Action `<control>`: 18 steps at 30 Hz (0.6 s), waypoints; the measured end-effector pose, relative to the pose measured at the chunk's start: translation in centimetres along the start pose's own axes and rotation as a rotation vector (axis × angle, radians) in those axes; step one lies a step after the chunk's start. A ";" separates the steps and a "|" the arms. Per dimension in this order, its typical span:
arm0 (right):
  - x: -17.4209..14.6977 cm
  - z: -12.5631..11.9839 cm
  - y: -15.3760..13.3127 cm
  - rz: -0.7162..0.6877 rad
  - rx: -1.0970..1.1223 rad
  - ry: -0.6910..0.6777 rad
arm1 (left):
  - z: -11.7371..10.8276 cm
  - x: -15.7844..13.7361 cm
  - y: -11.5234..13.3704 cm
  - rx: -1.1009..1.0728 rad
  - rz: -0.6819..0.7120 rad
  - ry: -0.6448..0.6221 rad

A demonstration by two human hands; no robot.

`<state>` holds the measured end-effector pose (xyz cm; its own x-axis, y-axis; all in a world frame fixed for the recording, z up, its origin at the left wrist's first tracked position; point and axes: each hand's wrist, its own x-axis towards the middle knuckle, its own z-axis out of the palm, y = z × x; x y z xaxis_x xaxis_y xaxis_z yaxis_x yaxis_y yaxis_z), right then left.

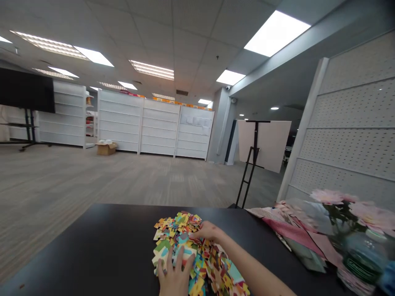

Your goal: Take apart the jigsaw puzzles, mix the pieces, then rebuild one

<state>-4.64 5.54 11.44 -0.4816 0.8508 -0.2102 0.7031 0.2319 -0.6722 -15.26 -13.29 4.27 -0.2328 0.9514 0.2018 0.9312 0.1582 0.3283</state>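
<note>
A loose heap of colourful jigsaw puzzle pieces (166, 234) lies on the black table (123, 242), with more pieces spilling toward the near edge. My left hand (174, 273) rests palm down on the front of the heap, fingers spread across the pieces. At the heap's far right side, my right hand (210, 231) reaches in with bent fingers, closed against some pieces. The pile partly hides its fingertips, and my right forearm passes over pieces at the lower right.
On the table's right side are wrapping paper (296, 222), pink flowers (367, 211) and a clear plastic bottle (361, 263). Beyond the table stand an easel with a board (268, 144), white shelving (160, 127) and a cardboard box (106, 149). A pegboard panel (348, 144) rises at right.
</note>
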 end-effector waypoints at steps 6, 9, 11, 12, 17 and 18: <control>-0.2 -0.8 2.1 -0.026 0.094 -0.018 | 1.0 0.9 -0.2 -0.064 -0.044 -0.044; -0.2 -1.3 3.5 -0.058 0.171 0.050 | 0.6 1.6 0.3 -0.091 -0.031 -0.113; -0.1 -2.0 4.6 -0.093 0.212 0.124 | 0.2 2.1 1.0 -0.101 -0.007 -0.158; -0.1 -2.5 5.2 -0.112 0.224 0.169 | 0.0 2.3 1.6 -0.110 0.010 -0.180; -0.2 -6.6 9.2 -0.150 0.219 0.422 | -0.6 2.9 3.2 -0.186 0.110 -0.149; -0.5 -7.3 10.2 -0.145 0.205 0.456 | -0.8 3.0 2.8 -0.194 0.113 -0.106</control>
<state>6.56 10.93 9.88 -0.2576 0.9463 0.1951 0.5073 0.3044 -0.8062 -13.55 -10.25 6.57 -0.0901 0.9841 0.1529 0.8762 0.0053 0.4819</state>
